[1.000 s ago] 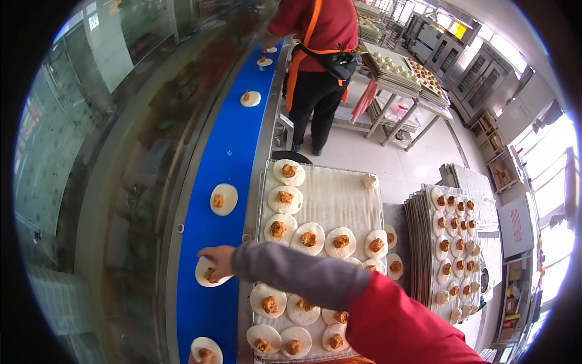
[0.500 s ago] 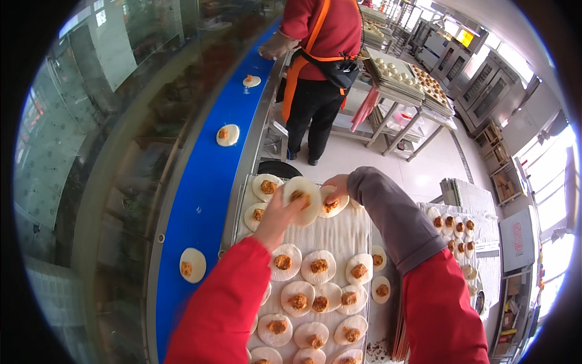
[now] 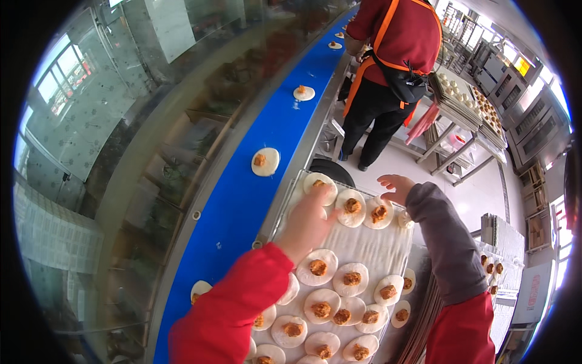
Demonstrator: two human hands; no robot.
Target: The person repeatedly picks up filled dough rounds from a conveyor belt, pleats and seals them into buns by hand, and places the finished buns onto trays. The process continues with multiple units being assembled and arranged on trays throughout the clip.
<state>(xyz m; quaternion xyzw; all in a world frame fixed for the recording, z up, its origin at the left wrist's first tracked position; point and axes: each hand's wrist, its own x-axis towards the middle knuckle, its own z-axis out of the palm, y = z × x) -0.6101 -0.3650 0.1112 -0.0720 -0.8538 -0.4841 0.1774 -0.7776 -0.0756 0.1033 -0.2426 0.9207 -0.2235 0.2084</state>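
My left hand (image 3: 308, 223) is over the far left part of the tray (image 3: 357, 238), slightly blurred. Its fingers are apart, and a fingertip overlaps a round dough wrapper with filling (image 3: 324, 193); whether it touches cannot be made out. Just right of it lies another filled wrapper (image 3: 352, 208), flat and free of both hands. My right hand (image 3: 397, 187) hovers past the tray's far edge with fingers spread and nothing in them, near a third filled wrapper (image 3: 379, 212). A small pleated bun (image 3: 405, 219) sits at the far right corner. Several filled wrappers cover the near half.
On the left runs a blue conveyor belt (image 3: 242, 200) carrying spaced filled wrappers (image 3: 265, 162). A co-worker in red with orange straps (image 3: 400, 48) stands ahead beside the belt. Trays of buns (image 3: 454, 88) rest on a rack at far right. More filled wrappers (image 3: 494, 279) lie at right.
My left hand has let go of a filled wrapper, which now lies on the tray. The right hand has come off another wrapper and opened. The view has swung left.
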